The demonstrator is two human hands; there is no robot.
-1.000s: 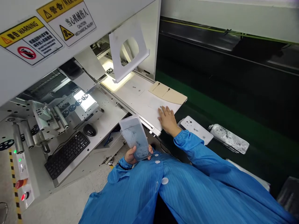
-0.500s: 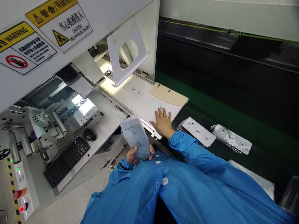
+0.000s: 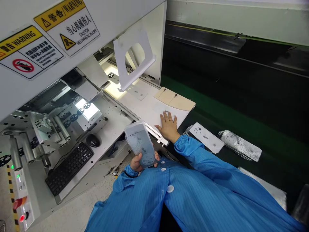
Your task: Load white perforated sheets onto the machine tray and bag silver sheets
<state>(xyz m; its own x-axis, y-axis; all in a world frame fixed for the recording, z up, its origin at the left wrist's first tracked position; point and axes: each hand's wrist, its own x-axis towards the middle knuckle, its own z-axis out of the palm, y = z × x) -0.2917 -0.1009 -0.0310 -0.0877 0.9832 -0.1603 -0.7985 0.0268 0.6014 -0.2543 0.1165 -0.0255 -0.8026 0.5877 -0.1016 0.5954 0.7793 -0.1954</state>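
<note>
My left hand (image 3: 139, 161) grips the lower end of a stack of translucent phone-case-shaped parts (image 3: 139, 143), held upright close to my chest. My right hand (image 3: 168, 126) lies flat, fingers stretched out, on the white feed table (image 3: 145, 103) of the machine, fingertips on a thin printed sheet (image 3: 169, 112). Another small printed piece (image 3: 138, 92) lies further in on the table, near the lit opening under a white guard plate (image 3: 132, 61). Both arms wear blue sleeves.
A beige pad (image 3: 175, 99) lies at the table's far corner. On the dark green conveyor (image 3: 241, 129) lie a white case stack (image 3: 206, 137) and a silvery one (image 3: 241, 145). A keyboard (image 3: 69, 167), a mouse (image 3: 93, 140) and rollers sit left under warning labels (image 3: 48, 32).
My right hand drew back slightly towards the table's near edge and now rests flat. The small printed piece has travelled further in towards the lit opening. My left hand keeps its stack.
</note>
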